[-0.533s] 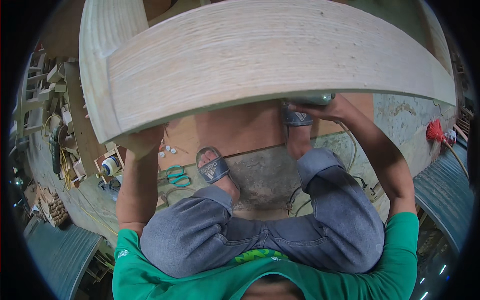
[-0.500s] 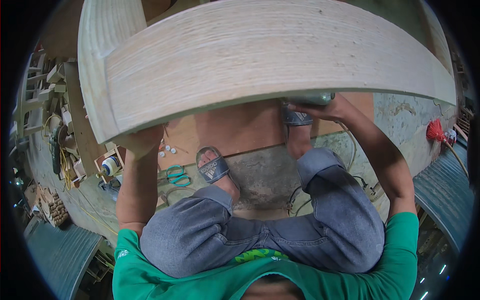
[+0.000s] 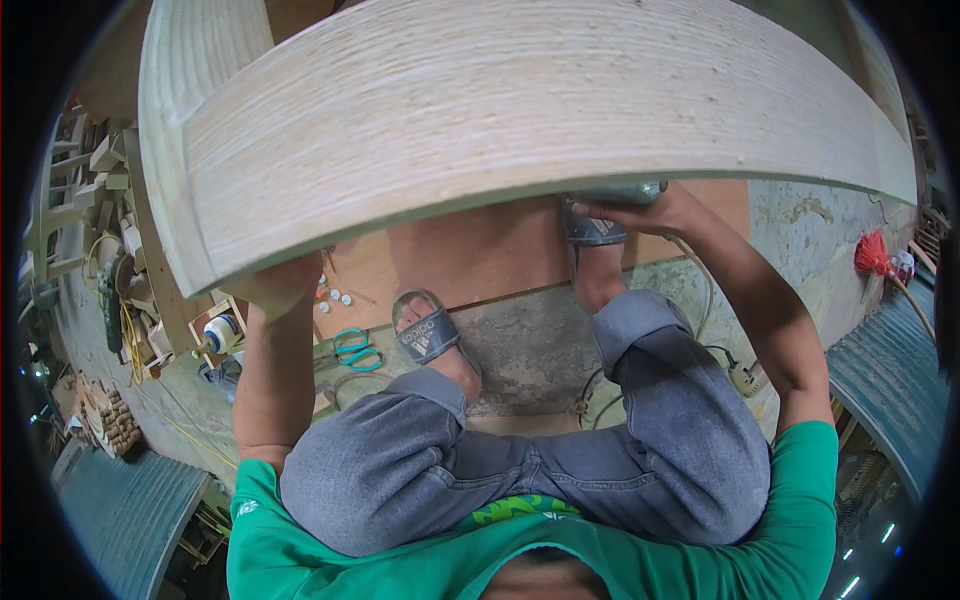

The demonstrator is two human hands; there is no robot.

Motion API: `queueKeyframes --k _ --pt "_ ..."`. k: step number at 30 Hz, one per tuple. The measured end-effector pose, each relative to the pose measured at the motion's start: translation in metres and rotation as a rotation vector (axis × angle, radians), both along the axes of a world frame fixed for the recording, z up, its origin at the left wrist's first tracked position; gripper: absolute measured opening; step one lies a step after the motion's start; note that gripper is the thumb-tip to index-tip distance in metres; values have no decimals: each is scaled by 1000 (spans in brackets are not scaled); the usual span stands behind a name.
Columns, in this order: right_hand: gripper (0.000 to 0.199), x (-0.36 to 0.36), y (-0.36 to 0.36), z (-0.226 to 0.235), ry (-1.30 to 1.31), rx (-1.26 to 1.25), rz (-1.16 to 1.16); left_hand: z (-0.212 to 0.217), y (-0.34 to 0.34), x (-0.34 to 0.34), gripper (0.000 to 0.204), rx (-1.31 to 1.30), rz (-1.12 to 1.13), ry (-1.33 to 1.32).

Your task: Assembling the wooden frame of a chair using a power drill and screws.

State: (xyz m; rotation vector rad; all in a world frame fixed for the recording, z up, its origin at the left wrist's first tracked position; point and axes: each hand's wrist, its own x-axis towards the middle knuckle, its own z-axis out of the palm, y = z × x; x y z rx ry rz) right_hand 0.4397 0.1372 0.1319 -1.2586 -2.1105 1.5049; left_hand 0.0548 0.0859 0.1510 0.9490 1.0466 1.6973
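A large pale wooden frame piece (image 3: 520,105) spans the view in front of me, its broad board joined at the left to a ribbed upright (image 3: 195,70). My left hand (image 3: 285,280) is under the lower left corner, its fingers hidden behind the wood, so its grip cannot be made out. Below the board's lower edge, right of the middle, my right hand (image 3: 650,212) is closed round a grey-green power tool (image 3: 625,192) with a rounded body. Most of that tool is covered by the board, and a cord runs down from near my wrist.
A brown board (image 3: 480,255) lies on the floor under my sandalled feet. Teal-handled scissors (image 3: 357,350), several small white caps (image 3: 334,296) and a white-and-blue bottle (image 3: 220,332) are at the left. Wood offcuts stand farther left; a red brush-like bundle (image 3: 872,253) is at the right.
The wooden piece has shifted slightly left, and its left end sits a little lower. My right hand and the tool have moved up only slightly.
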Motion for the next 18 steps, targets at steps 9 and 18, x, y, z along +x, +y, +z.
queueKeyframes --k 9,18 --pt "43 1 0 -7 -24 18 9 3 3 3 76 197 -471 -649" --pt "42 2 -4 -10 19 -35 -12 6 4 6 70 -52 90 -157"
